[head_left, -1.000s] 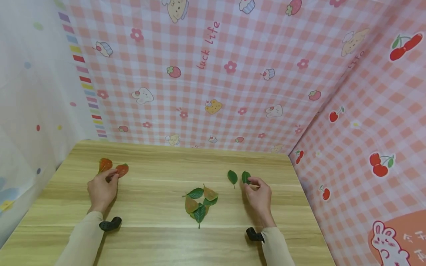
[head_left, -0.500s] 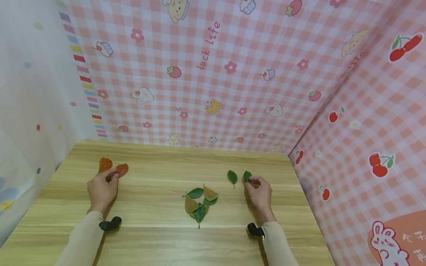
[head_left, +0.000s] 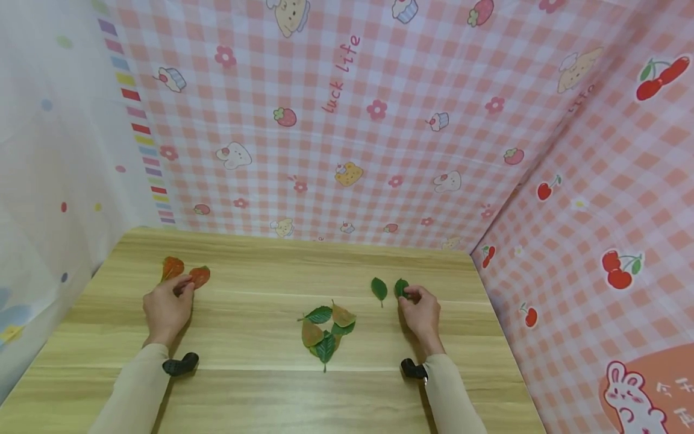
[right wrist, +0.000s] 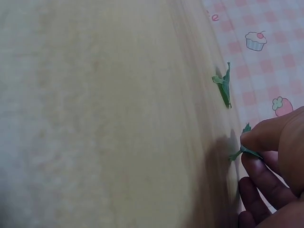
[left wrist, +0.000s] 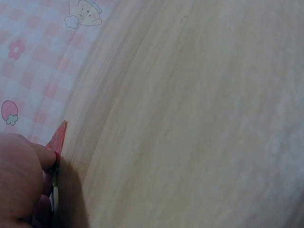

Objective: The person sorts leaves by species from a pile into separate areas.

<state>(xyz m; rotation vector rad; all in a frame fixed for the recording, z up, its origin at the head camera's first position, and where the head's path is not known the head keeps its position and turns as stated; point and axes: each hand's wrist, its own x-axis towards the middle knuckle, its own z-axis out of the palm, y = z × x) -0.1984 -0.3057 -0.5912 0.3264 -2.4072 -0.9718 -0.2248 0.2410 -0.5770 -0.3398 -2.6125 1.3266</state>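
Note:
At the far left of the table, my left hand (head_left: 168, 308) pinches a reddish-orange leaf (head_left: 200, 276) between thumb and fingers. Another orange-red leaf (head_left: 173, 267) lies just beyond its knuckles. My right hand (head_left: 422, 314) pinches a small dark green leaf (head_left: 401, 286), which in the right wrist view shows as a folded green leaf (right wrist: 243, 149) under the thumb. A second green leaf (head_left: 379, 289) rests to its left. Between the hands lies a ring of overlapping green and yellow-brown leaves (head_left: 311, 333). In the left wrist view a red leaf tip (left wrist: 59, 137) sticks out past the fingers.
The wood-grain table (head_left: 244, 392) runs back to a pink checked cloth wall (head_left: 314, 144). Another checked cloth (head_left: 575, 241) stands along the right side, and a white dotted cloth (head_left: 49, 181) along the left. Black wrist cameras (head_left: 181, 365) sit on both forearms.
My right hand has shifted slightly, first right and then back left, with the green leaf in its pinch. The left hand holds still on the reddish leaf.

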